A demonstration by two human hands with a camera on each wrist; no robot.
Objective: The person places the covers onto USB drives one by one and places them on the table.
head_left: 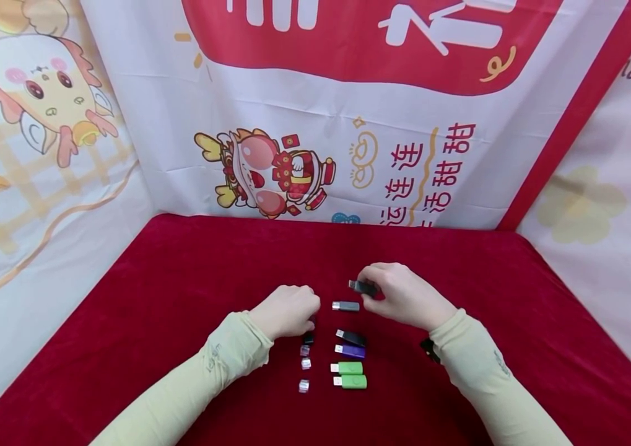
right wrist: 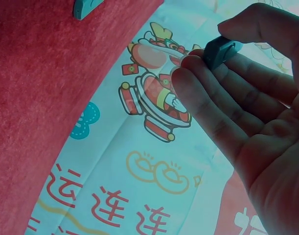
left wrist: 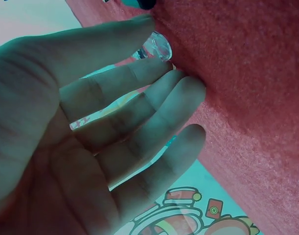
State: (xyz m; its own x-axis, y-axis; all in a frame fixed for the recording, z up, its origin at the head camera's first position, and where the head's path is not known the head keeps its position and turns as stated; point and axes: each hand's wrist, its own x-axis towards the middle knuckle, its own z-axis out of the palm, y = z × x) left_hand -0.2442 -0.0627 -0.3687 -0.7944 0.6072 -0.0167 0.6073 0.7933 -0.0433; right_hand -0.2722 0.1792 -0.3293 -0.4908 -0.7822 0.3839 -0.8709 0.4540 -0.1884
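Above the surface (head_left: 181, 266), right grip (head_left: 402, 297): pinching black USB stick (head_left: 364, 288)
Stick: likely light, stiff; hold sides
Left grip (head_left: 287, 310): cannot tell

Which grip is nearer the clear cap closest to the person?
Left. The left grip is beyond the clear cap, slightly to its left; the right grip, holding a dark USB stick, is farther beyond it, well to the right.

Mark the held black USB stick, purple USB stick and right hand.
Held black USB stick (head_left: 364, 288): head view, dark casing.
Purple USB stick (head_left: 352, 351): head view, purple casing.
Right hand (head_left: 406, 294): head view, its back.
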